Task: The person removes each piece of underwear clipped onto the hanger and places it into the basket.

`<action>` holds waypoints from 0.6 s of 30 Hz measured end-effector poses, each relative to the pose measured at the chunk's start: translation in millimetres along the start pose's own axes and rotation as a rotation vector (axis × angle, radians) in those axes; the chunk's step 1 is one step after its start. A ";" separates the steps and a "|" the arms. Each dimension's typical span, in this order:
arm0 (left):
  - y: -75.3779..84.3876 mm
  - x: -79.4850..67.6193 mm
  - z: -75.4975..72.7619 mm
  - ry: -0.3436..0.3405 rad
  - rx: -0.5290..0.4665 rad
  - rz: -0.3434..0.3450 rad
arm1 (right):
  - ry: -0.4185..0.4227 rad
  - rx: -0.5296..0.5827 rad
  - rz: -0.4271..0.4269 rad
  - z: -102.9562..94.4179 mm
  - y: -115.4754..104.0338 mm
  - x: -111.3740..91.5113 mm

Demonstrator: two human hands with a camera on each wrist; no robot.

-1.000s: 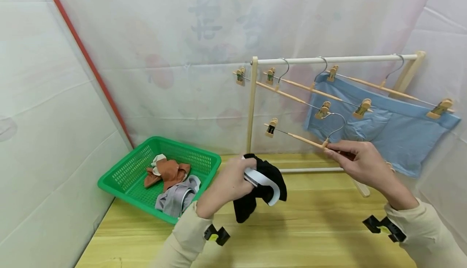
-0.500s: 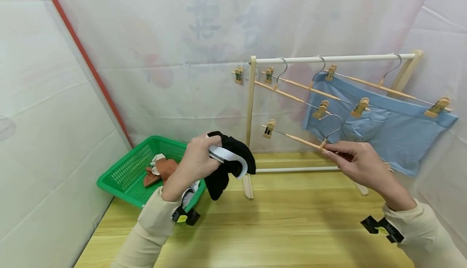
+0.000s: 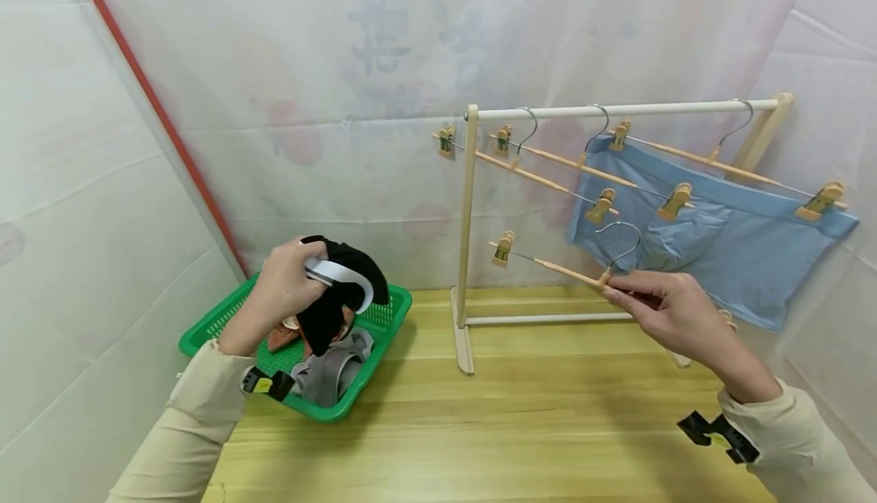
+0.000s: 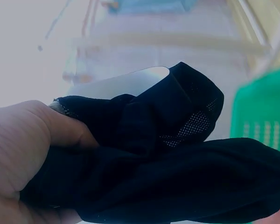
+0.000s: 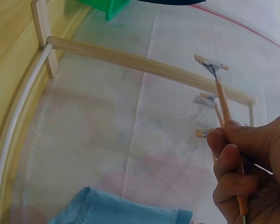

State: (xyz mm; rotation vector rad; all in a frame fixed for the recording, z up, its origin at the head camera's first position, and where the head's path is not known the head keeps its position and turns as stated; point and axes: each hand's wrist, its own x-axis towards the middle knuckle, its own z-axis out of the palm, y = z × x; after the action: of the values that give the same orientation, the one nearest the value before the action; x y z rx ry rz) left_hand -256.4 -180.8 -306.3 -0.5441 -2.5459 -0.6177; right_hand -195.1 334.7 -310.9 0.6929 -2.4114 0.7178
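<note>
Bunched black underpants (image 3: 325, 320) with a white waistband hang from my left hand (image 3: 279, 282), which grips them above the green basket (image 3: 400, 313). In the left wrist view the thumb presses on the black cloth (image 4: 168, 121), and a mesh patch shows in it. My right hand (image 3: 674, 313) pinches a clip hanger (image 3: 565, 271) at its middle, just below the metal hook. One clip (image 3: 503, 248) of that hanger shows at its left end and holds nothing. Grey underpants (image 3: 336, 370) and a mostly hidden brown garment (image 3: 281, 335) lie in the basket.
A drying rack (image 3: 466, 221) stands on the wooden table (image 3: 479, 427) at the back right. Blue boxer shorts (image 3: 740, 237) hang from a hanger at its right end. Two more clip hangers (image 3: 534, 172) on its white rail (image 3: 658, 109) carry no garment.
My left hand has carried the black underpants leftward from beside the rack to over the green basket. My right hand stays almost still with the hanger, whose left clip has dipped slightly.
</note>
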 end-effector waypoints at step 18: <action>-96.8 -31.7 -2.4 -0.352 0.199 -0.043 | -0.001 0.015 0.006 1.5 7.0 0.2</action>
State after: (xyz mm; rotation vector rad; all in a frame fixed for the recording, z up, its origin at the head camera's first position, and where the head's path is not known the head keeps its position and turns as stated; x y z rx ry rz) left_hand -275.2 -269.8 -352.2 -0.5701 -2.9132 -0.2962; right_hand -199.9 338.8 -314.2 0.6923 -2.4127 0.7395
